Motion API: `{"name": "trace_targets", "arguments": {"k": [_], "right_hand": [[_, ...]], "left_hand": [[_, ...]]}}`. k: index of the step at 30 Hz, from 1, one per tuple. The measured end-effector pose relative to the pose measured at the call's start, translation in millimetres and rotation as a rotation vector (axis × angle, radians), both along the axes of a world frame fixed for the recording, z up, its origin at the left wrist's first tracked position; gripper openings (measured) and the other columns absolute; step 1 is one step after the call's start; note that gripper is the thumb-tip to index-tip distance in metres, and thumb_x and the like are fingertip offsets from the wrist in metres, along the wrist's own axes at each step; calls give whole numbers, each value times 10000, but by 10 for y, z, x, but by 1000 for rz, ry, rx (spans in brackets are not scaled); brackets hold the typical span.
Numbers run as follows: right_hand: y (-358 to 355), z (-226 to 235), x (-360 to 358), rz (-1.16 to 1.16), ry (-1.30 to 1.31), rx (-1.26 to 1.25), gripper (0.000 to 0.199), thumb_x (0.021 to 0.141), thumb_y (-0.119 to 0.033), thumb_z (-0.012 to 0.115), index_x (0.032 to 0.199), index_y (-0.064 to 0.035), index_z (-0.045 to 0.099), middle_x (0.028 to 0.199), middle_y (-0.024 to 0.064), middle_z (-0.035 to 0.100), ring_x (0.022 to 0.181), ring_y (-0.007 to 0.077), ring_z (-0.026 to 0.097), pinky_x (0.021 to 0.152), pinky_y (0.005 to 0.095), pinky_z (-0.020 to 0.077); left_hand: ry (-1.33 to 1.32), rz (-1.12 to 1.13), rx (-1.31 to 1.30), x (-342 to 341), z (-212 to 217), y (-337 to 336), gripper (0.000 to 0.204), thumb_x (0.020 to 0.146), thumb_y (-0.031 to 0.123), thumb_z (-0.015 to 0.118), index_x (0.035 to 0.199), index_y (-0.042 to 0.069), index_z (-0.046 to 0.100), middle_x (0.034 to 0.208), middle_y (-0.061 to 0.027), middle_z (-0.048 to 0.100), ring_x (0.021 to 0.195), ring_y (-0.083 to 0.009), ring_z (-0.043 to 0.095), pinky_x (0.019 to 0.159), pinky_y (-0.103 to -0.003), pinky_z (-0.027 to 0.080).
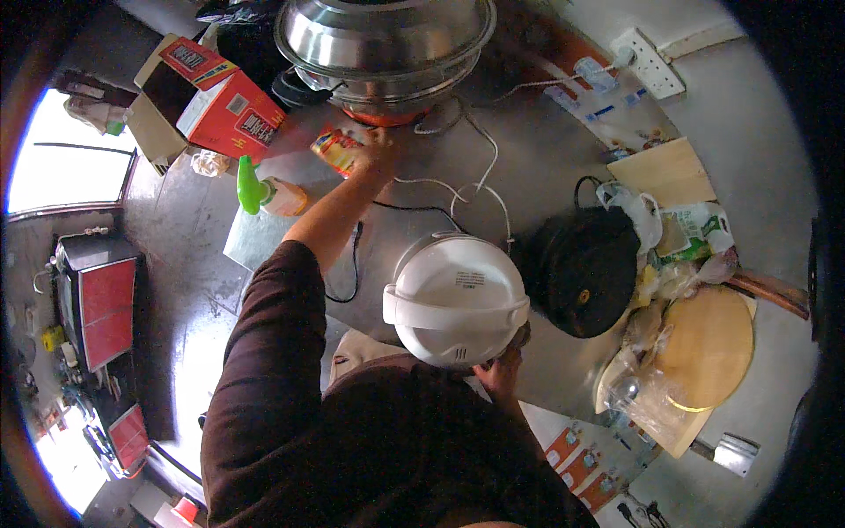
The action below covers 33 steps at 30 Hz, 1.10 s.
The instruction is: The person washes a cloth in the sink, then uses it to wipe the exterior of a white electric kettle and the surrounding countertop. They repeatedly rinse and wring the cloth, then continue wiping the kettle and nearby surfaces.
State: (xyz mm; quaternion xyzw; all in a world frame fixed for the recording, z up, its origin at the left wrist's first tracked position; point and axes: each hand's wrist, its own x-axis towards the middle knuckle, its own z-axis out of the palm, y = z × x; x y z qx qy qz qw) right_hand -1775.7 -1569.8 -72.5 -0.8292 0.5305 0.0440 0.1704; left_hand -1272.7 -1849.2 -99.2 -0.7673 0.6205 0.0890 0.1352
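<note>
A white rice cooker (453, 330) with a rounded lid and a carrying handle stands close to my body on the metal worktop. My right hand (502, 374) is closed against its near right side, with the fingers partly hidden. My left arm stretches far forward. At its end, my left hand (377, 157) grips a small yellow and red packet (333, 150), slightly blurred, just in front of a large steel steamer pot (387, 44). A green-topped pump bottle (255, 189) is left of my left forearm.
An open red box (233, 114) lies at the far left. White and black cords (482, 145) cross the worktop. To the right are a round black lid or pan (585, 273), plastic bags, a round wooden board (709, 348) and a power strip (650, 63).
</note>
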Motion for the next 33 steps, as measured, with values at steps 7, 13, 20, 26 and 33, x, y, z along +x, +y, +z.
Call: {"name": "trace_targets", "arguments": {"k": [7,13,20,26,33], "right_hand": [[-4,-435,-62,-417,-171,-8,765,720,-202,747,1344,-12,346,1349,264,369,1198,449,397,998,535,362],[-122,-40,-220,-260,-359,-74,463,820,-35,613,1250,-16,444,1108,171,519,1026,311,509,883,435,449],[-666,532,-104,-415,-345,-79,195,800,-79,649,982,-19,612,971,145,604,916,320,563,769,398,474],[-726,785,346,-371,-234,27,342,736,-175,672,1062,-75,646,891,128,613,882,348,579,804,438,474],[-33,569,340,111,-251,-170,195,753,-251,693,828,-78,644,996,126,568,957,355,525,827,477,428]], "left_hand": [[-73,1,-9,330,50,460,538,841,329,597,1338,160,479,1355,-169,392,1256,-444,321,910,-687,350],[-1,-274,-347,291,208,895,624,776,341,629,1362,209,463,1487,-92,290,1359,-410,231,1015,-678,229],[194,-309,-440,-249,518,1240,574,797,286,647,1328,143,485,1408,-104,399,1299,-374,339,1085,-559,232],[241,-252,-378,-344,855,1760,513,795,216,658,1279,120,520,1362,-122,446,1284,-356,362,1060,-513,290],[297,-122,-369,-166,805,2631,507,770,201,686,1246,114,539,1324,-99,488,1262,-333,403,1023,-502,335]]}}
